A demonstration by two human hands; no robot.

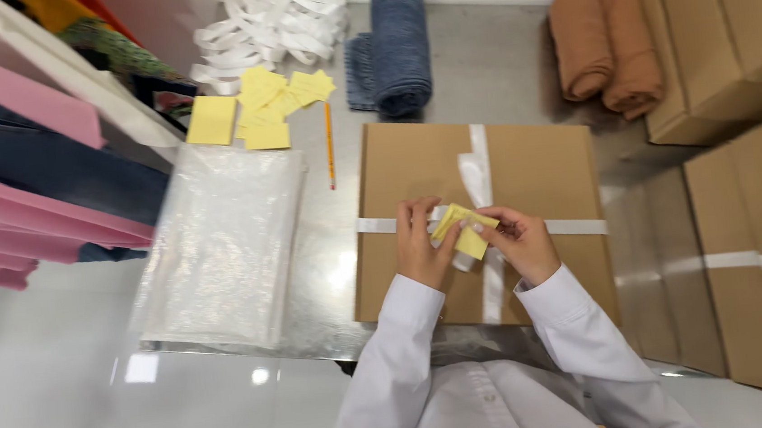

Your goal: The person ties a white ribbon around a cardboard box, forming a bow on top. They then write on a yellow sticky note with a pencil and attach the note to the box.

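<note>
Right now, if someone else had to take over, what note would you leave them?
Left hand and right hand both hold a small yellow paper tag at the ribbon crossing.
The tag sits over the white ribbon on the brown cardboard box.
Done: ribbon is wrapped crosswise around the box.
Left: tag does not look fixed yet.
Spare yellow tags, a pencil and loose ribbon lie beyond the box.

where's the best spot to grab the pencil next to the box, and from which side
Grip the pencil around the middle of its shaft, coming straight down from above. It lies flat and alone on the table, pointing away from the person, with bare surface on both long sides between the box and the yellow notes.
</note>
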